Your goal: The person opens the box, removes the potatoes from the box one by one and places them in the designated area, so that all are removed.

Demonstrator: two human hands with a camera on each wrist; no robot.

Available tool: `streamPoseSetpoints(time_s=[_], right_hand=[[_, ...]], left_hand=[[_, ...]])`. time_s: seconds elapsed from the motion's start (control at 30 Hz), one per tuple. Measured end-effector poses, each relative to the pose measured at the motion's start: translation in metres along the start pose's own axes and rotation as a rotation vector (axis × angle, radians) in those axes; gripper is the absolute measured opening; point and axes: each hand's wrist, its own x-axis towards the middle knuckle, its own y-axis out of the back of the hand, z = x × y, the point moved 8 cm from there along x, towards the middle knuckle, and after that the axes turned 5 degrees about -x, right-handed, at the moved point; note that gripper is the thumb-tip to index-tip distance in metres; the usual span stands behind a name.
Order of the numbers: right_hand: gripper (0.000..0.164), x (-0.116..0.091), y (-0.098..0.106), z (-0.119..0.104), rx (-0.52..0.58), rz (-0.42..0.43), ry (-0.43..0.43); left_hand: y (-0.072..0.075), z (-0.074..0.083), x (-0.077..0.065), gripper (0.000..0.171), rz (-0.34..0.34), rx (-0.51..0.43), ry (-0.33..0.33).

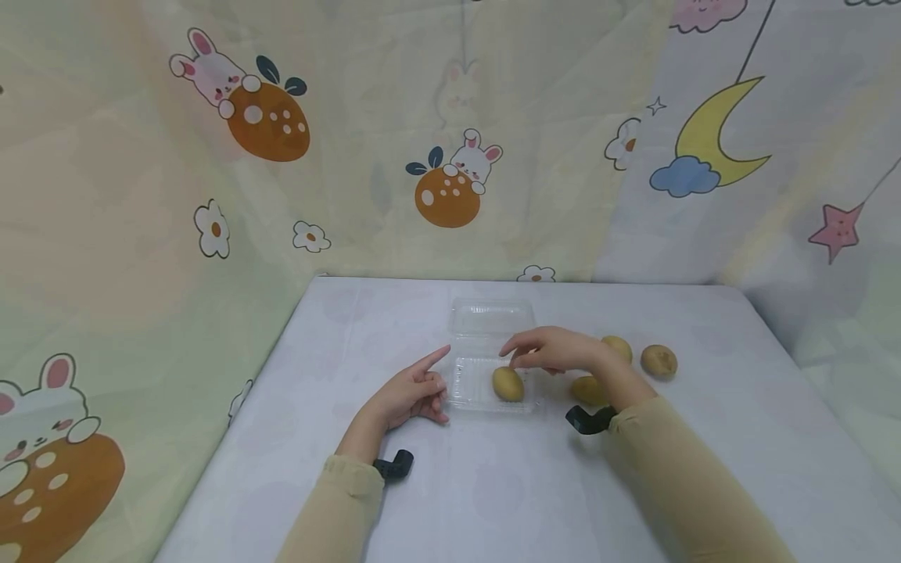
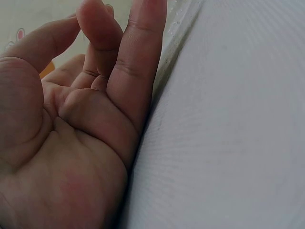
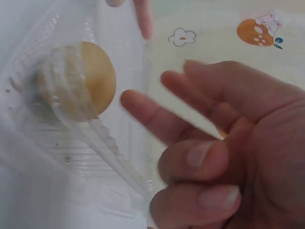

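A clear plastic clamshell box (image 1: 468, 391) lies with its lid (image 1: 493, 317) folded back, away from me. One potato (image 1: 508, 384) sits in the right part of its base; the right wrist view shows this potato (image 3: 97, 81) partly behind the clear wall. My right hand (image 1: 556, 349) is over the box's right side, fingers loosely bent and holding nothing, fingertips close to the potato. At the box's left edge is my left hand (image 1: 411, 395), index finger pointing out along it and the other fingers loosely bent. In the left wrist view its palm (image 2: 71, 157) stands sideways on the table.
To the right of the box are more potatoes: one (image 1: 588, 390) below my right wrist, another (image 1: 617, 349) partly behind it, and a browner one (image 1: 659, 362) farther right. A white cloth covers the table (image 1: 493, 500). Printed curtains (image 1: 366, 156) hang behind it.
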Motion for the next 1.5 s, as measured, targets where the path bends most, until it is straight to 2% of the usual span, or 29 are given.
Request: streamPoseSetpoints(time_s=[0.27,0.4,0.57,0.97,1.3,1.5], right_hand=[[0.041,0.004,-0.004,0.002,0.023,-0.12,-0.11],[0.045,0.009,-0.008,-0.002,-0.021,-0.159,-0.118],[0.043,0.021,-0.016,-0.007,-0.055,-0.185,-0.115],[0.047,0.048,-0.027,-0.011,-0.057,-0.186,-0.089],[0.056,0.06,-0.032,-0.016,-0.025,-0.152,-0.065],[0.053,0.067,-0.039,-0.015,-0.004,-0.132,-0.068]], left_hand=[[0.001,-0.002,0.001,0.071,-0.002,-0.001,0.002],[0.0,-0.001,0.002,0.072,-0.012,0.002,-0.003],[0.001,-0.001,0.001,0.072,-0.012,0.001,0.003],[-0.001,0.0,0.0,0.073,-0.032,-0.017,0.0],[-0.001,0.0,-0.001,0.071,-0.017,-0.028,0.016],[-0.001,0.0,-0.001,0.069,-0.015,-0.028,0.017]])
